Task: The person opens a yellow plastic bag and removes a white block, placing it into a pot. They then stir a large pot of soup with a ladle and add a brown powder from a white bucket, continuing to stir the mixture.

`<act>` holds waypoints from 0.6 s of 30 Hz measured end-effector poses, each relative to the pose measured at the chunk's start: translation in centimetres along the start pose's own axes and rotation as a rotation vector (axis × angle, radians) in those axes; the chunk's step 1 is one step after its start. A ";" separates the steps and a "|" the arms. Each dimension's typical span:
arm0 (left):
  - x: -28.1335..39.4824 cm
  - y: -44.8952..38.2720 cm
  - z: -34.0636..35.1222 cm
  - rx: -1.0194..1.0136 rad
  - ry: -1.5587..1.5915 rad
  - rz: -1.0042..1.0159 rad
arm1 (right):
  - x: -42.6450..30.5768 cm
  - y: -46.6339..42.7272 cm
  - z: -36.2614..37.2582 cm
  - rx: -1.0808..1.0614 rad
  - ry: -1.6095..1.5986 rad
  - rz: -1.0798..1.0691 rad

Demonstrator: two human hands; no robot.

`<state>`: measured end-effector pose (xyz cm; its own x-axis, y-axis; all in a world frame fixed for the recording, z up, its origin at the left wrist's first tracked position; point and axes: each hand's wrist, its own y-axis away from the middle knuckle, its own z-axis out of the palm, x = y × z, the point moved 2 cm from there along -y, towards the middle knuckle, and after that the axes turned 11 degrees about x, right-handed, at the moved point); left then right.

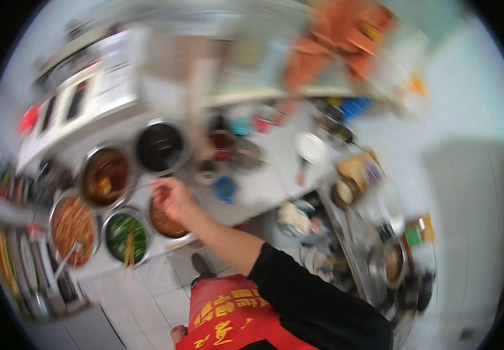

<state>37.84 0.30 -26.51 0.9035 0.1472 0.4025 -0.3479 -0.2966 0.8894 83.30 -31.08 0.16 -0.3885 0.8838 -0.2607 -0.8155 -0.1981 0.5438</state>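
My right hand is shut on the handle of a ladle or spoon, whose head rests in a steel pot of dark brown liquid. Below the hand is a round container of brown food, partly hidden by the wrist. Near it stand a bowl of chopped greens with yellowish tongs or chopsticks, a bowl of reddish shredded food with a utensil, and a pot of very dark contents. My left hand hangs low beside the red apron; its fingers are mostly hidden.
A blue cup, a white round dish or lid and several jars stand on the white counter. A white appliance is at the upper left. Pans and bowls line the right side. Tiled floor lies below; the picture is blurred.
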 end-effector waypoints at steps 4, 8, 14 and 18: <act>5.2 -0.9 4.2 -0.063 -0.214 0.007 | -9.5 15.5 -8.4 0.035 -0.047 -0.202; 8.8 0.4 11.8 -0.183 -0.421 0.155 | -17.7 36.9 -22.9 0.168 0.176 -0.859; 12.1 12.0 33.6 -0.586 -0.655 0.640 | -19.8 68.9 -39.1 0.923 0.133 -1.396; 11.4 31.4 53.4 -1.119 -0.683 0.893 | -18.2 77.1 -45.4 1.446 0.398 -1.498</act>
<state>50.59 -57.68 -5.52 0.1468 -0.2116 0.9663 -0.5281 0.8092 0.2574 8.00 -81.72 10.60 -0.1229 -0.1331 -0.9835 0.2347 0.9590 -0.1591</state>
